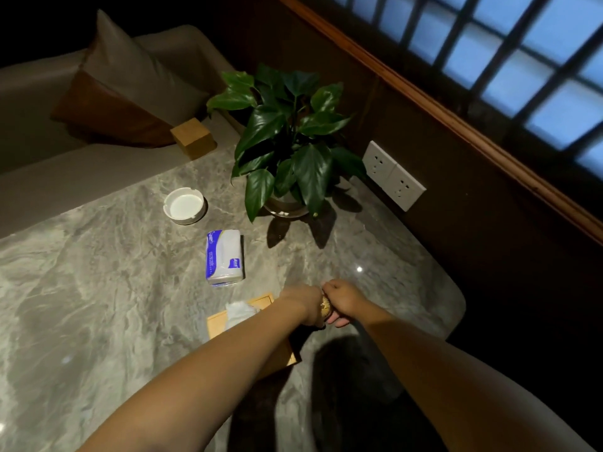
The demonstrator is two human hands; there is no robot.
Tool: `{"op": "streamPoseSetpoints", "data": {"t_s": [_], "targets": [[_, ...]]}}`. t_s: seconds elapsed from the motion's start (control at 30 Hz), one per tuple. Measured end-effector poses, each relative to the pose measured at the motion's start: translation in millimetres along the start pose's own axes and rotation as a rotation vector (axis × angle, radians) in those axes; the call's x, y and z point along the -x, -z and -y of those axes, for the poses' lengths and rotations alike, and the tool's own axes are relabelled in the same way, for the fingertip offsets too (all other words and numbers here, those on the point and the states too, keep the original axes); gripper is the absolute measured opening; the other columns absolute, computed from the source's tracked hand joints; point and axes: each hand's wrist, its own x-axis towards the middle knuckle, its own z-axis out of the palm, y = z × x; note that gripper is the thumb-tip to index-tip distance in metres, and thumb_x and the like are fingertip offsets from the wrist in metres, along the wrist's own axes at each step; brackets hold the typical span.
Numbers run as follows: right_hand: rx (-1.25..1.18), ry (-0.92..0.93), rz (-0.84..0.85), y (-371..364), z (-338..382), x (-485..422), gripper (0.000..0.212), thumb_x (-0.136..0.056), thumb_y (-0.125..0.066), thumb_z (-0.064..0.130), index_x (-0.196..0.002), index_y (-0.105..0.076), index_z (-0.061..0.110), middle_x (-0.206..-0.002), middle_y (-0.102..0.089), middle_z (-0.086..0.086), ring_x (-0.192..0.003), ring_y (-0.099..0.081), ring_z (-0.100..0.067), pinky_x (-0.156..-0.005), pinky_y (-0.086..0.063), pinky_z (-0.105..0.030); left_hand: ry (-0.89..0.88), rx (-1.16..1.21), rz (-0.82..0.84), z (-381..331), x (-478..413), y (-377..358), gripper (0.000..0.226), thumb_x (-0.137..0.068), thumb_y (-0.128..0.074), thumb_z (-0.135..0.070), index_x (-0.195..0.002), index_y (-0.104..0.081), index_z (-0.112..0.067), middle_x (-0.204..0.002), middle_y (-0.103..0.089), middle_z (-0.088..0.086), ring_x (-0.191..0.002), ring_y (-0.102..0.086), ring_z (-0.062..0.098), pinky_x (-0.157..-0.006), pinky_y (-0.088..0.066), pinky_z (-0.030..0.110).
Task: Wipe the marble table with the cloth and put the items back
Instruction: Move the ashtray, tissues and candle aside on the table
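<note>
The grey marble table (98, 288) fills the view. Both my hands meet near its right part, above the right end of a wooden tissue box (218, 322) with white tissue (239, 309) sticking out. My left hand (306, 305) and my right hand (342, 301) both grip a small yellowish object (325, 306), mostly hidden between them. A blue-and-white tissue pack (225, 257) lies beyond the box. A white ashtray (184, 203) sits farther back. No cloth shows clearly.
A potted plant (287, 138) stands at the table's back right. A small wooden block (192, 137) sits at the back edge beside a sofa with a cushion (124, 89). A wall socket (393, 174) and a window lie right.
</note>
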Motion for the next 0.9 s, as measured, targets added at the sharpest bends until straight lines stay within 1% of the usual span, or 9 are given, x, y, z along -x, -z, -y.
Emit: {"op": "streamPoseSetpoints", "data": {"t_s": [0.17, 0.27, 0.33, 0.4, 0.47, 0.5, 0.57, 0.7, 0.9], "targets": [[-0.193, 0.040, -0.223, 20.5, -19.4, -9.0, 0.031, -0.098, -0.037, 0.031, -0.075, -0.054, 0.021, -0.063, -0.059, -0.011, -0.048, -0.058, -0.020, -0.044, -0.041, -0.023, 0.036, 0.166, -0.142, -15.2, -18.3, -5.5, 0.053, -0.081, -0.064, -0.041, -0.123, -0.045, -0.014, -0.120, -0.059, 0.009, -0.109, -0.058, 0.027, -0.081, -0.045, 0.034], [-0.254, 0.058, -0.263, 34.1, -26.3, -13.8, 0.028, -0.097, -0.038, 0.025, -0.077, -0.057, 0.018, -0.062, -0.057, -0.011, -0.046, -0.055, -0.019, -0.041, -0.035, -0.022, 0.034, 0.239, -0.174, -24.2, -29.6, -3.5, 0.050, -0.084, -0.062, -0.039, -0.123, -0.044, -0.013, -0.120, -0.059, 0.010, -0.110, -0.058, 0.028, -0.084, -0.045, 0.035], [-0.229, 0.068, -0.278, 40.2, -28.1, -14.9, 0.029, -0.097, -0.038, 0.023, -0.079, -0.059, 0.016, -0.065, -0.058, -0.012, -0.048, -0.057, -0.021, -0.043, -0.036, -0.024, 0.029, 0.267, -0.167, -28.6, -34.2, -3.1, 0.050, -0.084, -0.062, -0.037, -0.124, -0.044, -0.013, -0.119, -0.060, 0.011, -0.109, -0.058, 0.028, -0.085, -0.046, 0.036], [-0.227, 0.078, -0.323, 44.5, -27.4, -15.7, 0.032, -0.096, -0.041, 0.020, -0.071, -0.058, 0.014, -0.069, -0.059, -0.013, -0.056, -0.058, -0.024, -0.050, -0.044, -0.031, 0.024, 0.289, -0.141, -29.7, -36.5, -2.6, 0.052, -0.083, -0.064, -0.037, -0.124, -0.045, -0.013, -0.120, -0.060, 0.011, -0.109, -0.058, 0.028, -0.086, -0.046, 0.036], [-0.195, 0.090, -0.383, 47.6, -24.9, -15.3, 0.033, -0.096, -0.042, 0.020, -0.066, -0.056, 0.015, -0.075, -0.059, -0.012, -0.071, -0.059, -0.026, -0.068, -0.051, -0.039, 0.031, 0.297, -0.110, -27.4, -35.6, -1.1, 0.053, -0.082, -0.064, -0.039, -0.125, -0.045, -0.012, -0.121, -0.060, 0.010, -0.110, -0.058, 0.028, -0.087, -0.046, 0.036], [-0.137, 0.099, -0.420, 49.2, -22.6, -13.4, 0.032, -0.096, -0.042, 0.022, -0.069, -0.057, 0.015, -0.078, -0.059, -0.010, -0.078, -0.059, -0.027, -0.074, -0.050, -0.040, 0.037, 0.288, -0.108, -25.1, -33.2, 0.6, 0.053, -0.082, -0.064, -0.040, -0.124, -0.045, -0.012, -0.120, -0.060, 0.010, -0.109, -0.058, 0.029, -0.087, -0.046, 0.037], [0.027, 0.169, -0.527, 50.1, -15.6, -8.6, 0.027, -0.099, -0.039, 0.027, -0.084, -0.059, 0.017, -0.086, -0.059, -0.005, -0.084, -0.057, -0.023, -0.076, -0.046, -0.036, 0.044, 0.249, -0.136, -17.0, -27.1, 5.3, 0.049, -0.085, -0.060, -0.041, -0.122, -0.045, -0.012, -0.120, -0.060, 0.010, -0.109, -0.058, 0.030, -0.086, -0.046, 0.038], [0.298, 0.450, -0.729, 40.1, 15.2, 4.5, 0.023, -0.098, -0.040, 0.027, -0.102, -0.062, 0.021, -0.103, -0.060, 0.001, -0.101, -0.053, -0.018, -0.091, -0.038, -0.039, 0.085, 0.216, -0.170, 13.8, -6.8, 16.4, 0.046, -0.089, -0.053, -0.040, -0.124, -0.047, -0.012, -0.125, -0.057, 0.012, -0.113, -0.055, 0.032, -0.088, -0.044, 0.038], [0.324, 0.719, -0.596, -7.4, 73.1, 17.3, 0.020, -0.095, -0.045, 0.019, -0.105, -0.062, 0.020, -0.109, -0.062, -0.002, -0.106, -0.052, -0.022, -0.093, -0.038, -0.041, 0.236, 0.497, -0.128, 69.6, 25.6, 14.0, 0.055, -0.096, -0.037, -0.047, -0.124, -0.054, -0.003, -0.131, -0.055, 0.019, -0.118, -0.052, 0.033, -0.095, -0.040, 0.035]]}}
